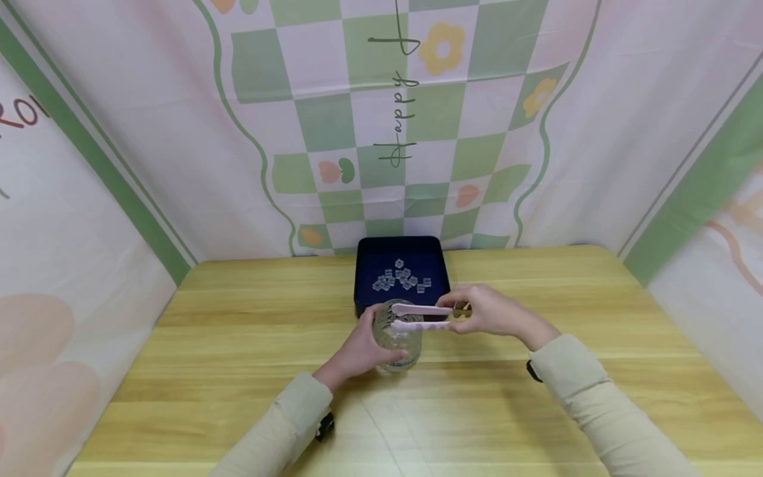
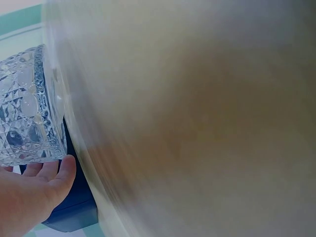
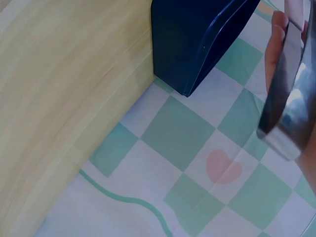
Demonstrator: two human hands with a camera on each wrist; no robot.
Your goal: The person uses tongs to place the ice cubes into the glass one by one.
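Observation:
A clear cut-glass tumbler (image 1: 408,351) stands near the front of the dark tray, with my left hand (image 1: 365,346) curled round its side. In the left wrist view, the fingertips lie against the patterned wall of the tumbler (image 2: 22,108). My right hand (image 1: 493,313) grips metal tongs (image 1: 422,310) with pale pink arms. Their two tips are spread apart over the tumbler's mouth, and no cube shows between them. The tongs' bent metal end (image 3: 291,108) shows in the right wrist view.
Behind the tumbler, a dark navy square tray (image 1: 359,281) holds several clear cubes (image 1: 401,273), scattered over its floor. It stands at the back edge of the wooden table (image 1: 250,331), against a hanging checked cloth (image 1: 381,192). More printed cloth hangs at both sides.

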